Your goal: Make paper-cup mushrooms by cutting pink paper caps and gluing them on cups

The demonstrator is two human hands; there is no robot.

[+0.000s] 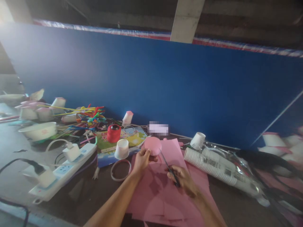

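Between the thumb and fingers of my left hand [144, 160] is a round pink paper disc [152, 145], held up over the work surface. My right hand [183, 179] is wrapped round a pair of dark-handled scissors [168, 164], whose blades point up and left to the disc's right edge. Whether the blades touch the paper is too small to tell. Sheets of pink paper [172, 195] lie beneath both hands, with cut edges and loose pieces among them.
A power strip [68, 171] with plugs and a white bowl [39, 130] stand left. Red string [114, 133] and a paper cup [121, 149] sit on a colourful book [104, 151], near a tape roll [121, 170]. Stacked paper cups [210, 165] lie right. A blue partition [165, 85] rises behind.
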